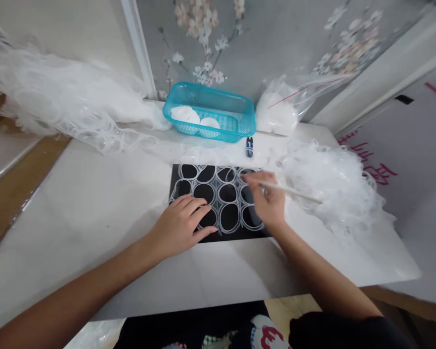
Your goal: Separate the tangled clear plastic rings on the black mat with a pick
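Here, we're looking over a white table [94, 194] against a grey wall [276, 43] printed with pale blossoms. Our left hand [183, 223] is resting on the left part of the black sheet [228, 193], fingers spread; our right hand [271, 201] is pinching a thin stick [290, 189] over the sheet's upper right. Behind, a blue basket [247, 127] is holding white discs [185, 115], with clear plastic scraps [330, 179] heaping on the right.

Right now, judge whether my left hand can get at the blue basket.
Probably yes: the left hand seems to hold nothing, and only part of the black sheet and low, wispy scraps lie between it and the basket.
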